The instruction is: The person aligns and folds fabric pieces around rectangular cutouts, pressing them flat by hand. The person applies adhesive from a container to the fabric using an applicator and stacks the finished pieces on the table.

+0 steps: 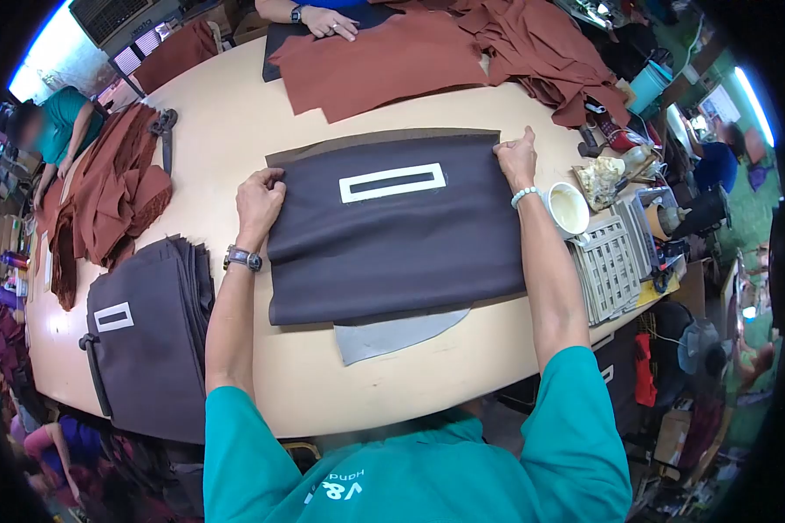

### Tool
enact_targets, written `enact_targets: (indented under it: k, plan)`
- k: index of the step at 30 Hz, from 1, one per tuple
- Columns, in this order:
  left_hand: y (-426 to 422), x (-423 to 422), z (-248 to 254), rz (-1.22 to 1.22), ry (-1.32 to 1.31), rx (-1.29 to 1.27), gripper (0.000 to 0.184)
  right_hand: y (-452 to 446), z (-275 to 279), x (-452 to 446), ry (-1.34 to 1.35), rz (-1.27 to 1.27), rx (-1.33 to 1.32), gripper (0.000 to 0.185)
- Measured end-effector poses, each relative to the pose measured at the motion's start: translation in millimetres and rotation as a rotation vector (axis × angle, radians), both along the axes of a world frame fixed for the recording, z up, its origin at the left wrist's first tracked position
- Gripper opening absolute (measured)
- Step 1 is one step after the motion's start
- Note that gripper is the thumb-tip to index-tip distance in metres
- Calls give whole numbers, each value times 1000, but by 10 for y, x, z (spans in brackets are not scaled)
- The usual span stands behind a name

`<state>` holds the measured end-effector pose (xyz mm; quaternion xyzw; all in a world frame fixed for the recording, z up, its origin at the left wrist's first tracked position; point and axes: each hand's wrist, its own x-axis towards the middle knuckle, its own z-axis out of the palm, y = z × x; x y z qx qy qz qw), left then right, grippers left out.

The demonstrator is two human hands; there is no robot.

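A dark purple-grey leather panel (392,244) lies in front of me, with a white rectangular frame (392,183) on its upper part. My left hand (260,205) pinches the panel's upper left edge. At the upper right corner, my right hand (516,159) has its fingers on the edge, with one finger pointing up. A brown strip (384,139) shows along the panel's top edge. Under the near edge a light grey piece (401,335) sticks out.
A stack of dark panels (153,349) lies at the left, with reddish-brown leather (118,187) beyond it. More reddish leather (384,61) lies at the far side by a co-worker's hand (327,23). A white cup (567,209) and grey grids (606,268) stand right of my forearm.
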<state>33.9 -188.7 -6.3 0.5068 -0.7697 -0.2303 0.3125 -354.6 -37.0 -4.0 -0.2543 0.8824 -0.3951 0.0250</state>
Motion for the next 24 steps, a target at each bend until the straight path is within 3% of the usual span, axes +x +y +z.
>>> enact_targets:
  k: [15, 21, 24]
  plan:
    - [-99, -36, -18, 73, -31, -71, 19, -15, 108, 119, 49, -62, 89, 78]
    - [-126, -20, -116, 14, -125, -250, 16, -31, 23, 60, 57, -39, 66, 77]
    - [-138, -9, -133, 1, -77, -238, 15, -30, 0, 15, 44, -20, 97, 85]
